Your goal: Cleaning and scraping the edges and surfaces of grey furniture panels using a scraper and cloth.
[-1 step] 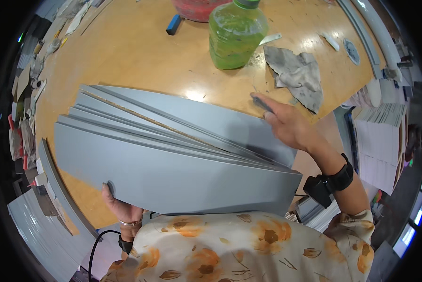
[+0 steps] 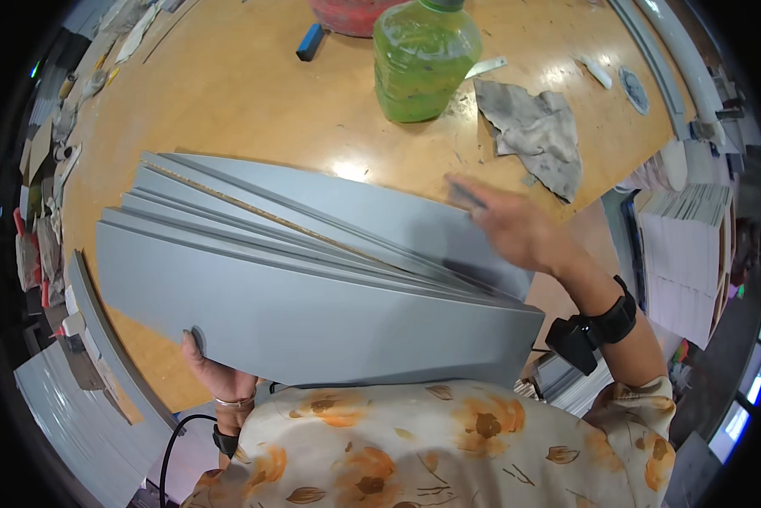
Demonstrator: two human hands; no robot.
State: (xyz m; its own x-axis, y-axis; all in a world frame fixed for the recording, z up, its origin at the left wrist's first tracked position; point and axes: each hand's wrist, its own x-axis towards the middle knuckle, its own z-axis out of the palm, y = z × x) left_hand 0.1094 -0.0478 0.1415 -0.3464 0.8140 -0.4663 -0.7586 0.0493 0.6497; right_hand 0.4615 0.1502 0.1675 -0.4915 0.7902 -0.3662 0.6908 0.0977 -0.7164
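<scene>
Several long grey panels [image 2: 296,305] lean fanned out, spread wide at the left and close together at the right. One has a rough brown edge. My left hand [image 2: 213,372] grips the lower left edge of the nearest panel, thumb on its face and the other fingers hidden behind. Over the far right of the farthest panel is my right hand [image 2: 520,227], its fingers closed on a small dark grey flat piece [image 2: 465,193]. Motion blurs that piece, so I cannot tell its kind. A wrinkled grey cloth [image 2: 533,131] lies on the wooden table [image 2: 228,93] just beyond my right hand.
Farther back stand a green-liquid bottle [image 2: 423,68] and a red container [image 2: 346,19], near a blue block [image 2: 310,42]. A curved grey strip [image 2: 113,339] runs along the left edge. Stacked white boards [image 2: 685,254] stand at the right.
My right hand has shifted slightly, and the small piece in it has tipped and blurred. My left hand and the grey panels stay where they were.
</scene>
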